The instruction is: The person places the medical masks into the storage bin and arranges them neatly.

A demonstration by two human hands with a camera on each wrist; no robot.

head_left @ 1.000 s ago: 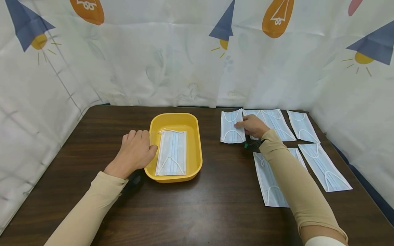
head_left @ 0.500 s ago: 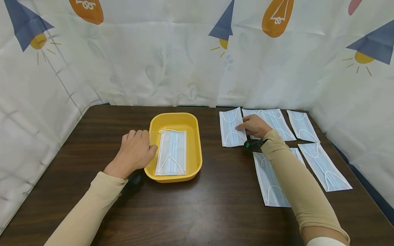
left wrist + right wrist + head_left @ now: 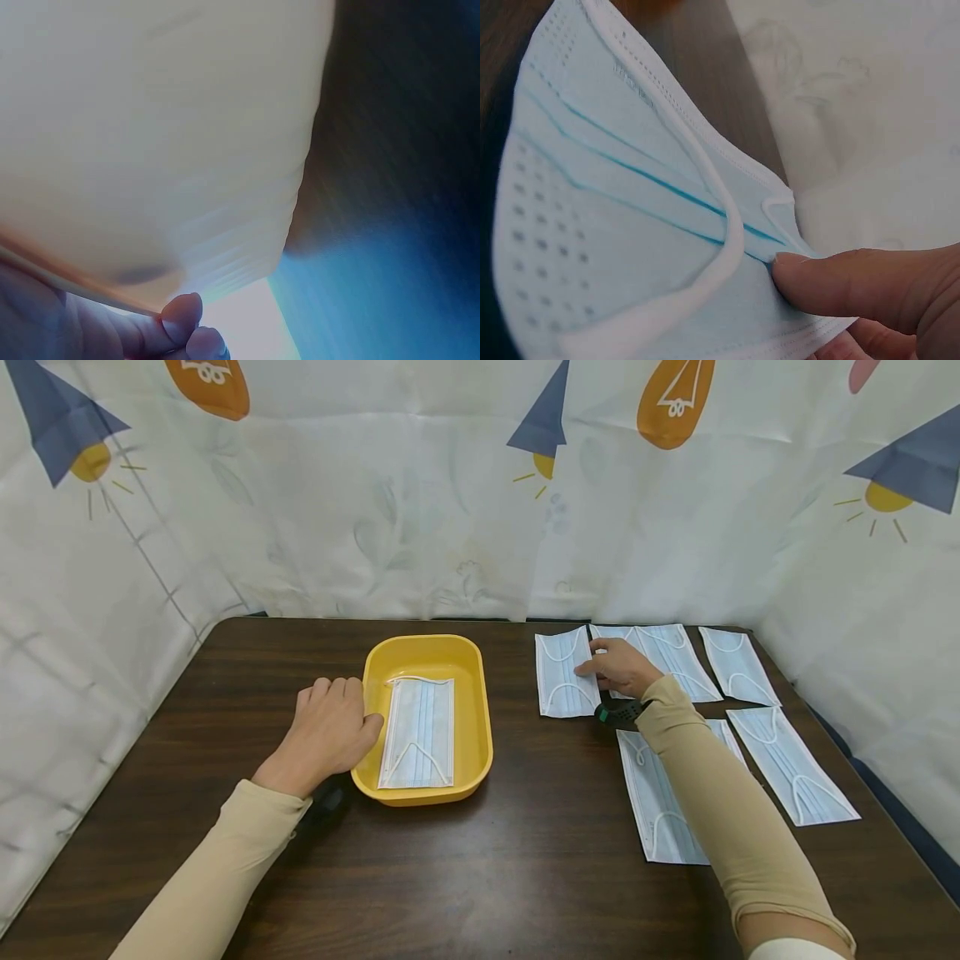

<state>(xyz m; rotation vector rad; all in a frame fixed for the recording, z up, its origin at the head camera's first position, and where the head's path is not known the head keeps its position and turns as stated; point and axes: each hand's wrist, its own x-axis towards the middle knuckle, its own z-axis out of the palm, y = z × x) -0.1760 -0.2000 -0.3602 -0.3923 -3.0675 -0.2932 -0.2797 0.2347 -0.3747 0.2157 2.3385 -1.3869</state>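
Note:
My left hand [image 3: 327, 731] grips the left rim of a yellow plastic tray [image 3: 472, 727]. In the left wrist view, fingertips [image 3: 182, 315] show at the tray's edge, against its pale-looking outer wall. One face mask [image 3: 417, 735] lies flat in the tray, its ear loops on top. At the back of the table, my right hand [image 3: 621, 667] pinches the right edge of a light blue face mask [image 3: 564, 672]. The right wrist view shows the thumb [image 3: 840, 285] on the upper face of that mask, which bows slightly, and fingers beneath it.
Several more masks lie on the right of the dark wooden table [image 3: 487, 885], among them a back-row mask [image 3: 675, 660], a far-right mask [image 3: 791, 764] and a mask [image 3: 663, 802] partly under my right forearm. A printed white cloth [image 3: 450, 510] hangs behind the table.
The pinched mask shifts slightly towards the front and tilts a little as my right hand moves slightly. My left hand and the tray stay in place.

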